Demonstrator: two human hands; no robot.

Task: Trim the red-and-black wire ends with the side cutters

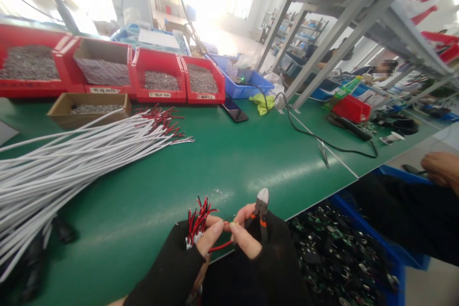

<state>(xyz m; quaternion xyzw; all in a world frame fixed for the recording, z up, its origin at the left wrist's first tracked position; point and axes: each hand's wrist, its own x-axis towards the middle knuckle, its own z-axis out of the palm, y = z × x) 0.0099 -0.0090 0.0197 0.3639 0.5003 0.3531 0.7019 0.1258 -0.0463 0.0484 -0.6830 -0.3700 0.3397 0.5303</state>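
At the near table edge, left hand (186, 258) clamps a bundle of red-black wires (197, 220) (ends fanned upward); right hand (265, 253) pinches one wire, gripping orange-handled cutters (261, 208).

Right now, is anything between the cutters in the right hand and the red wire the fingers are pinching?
Nothing visible. The cutters point up just behind the right hand, their tip clear of the wire. Only fingertips of both hands grip it; the left hand also holds the wire bundle.
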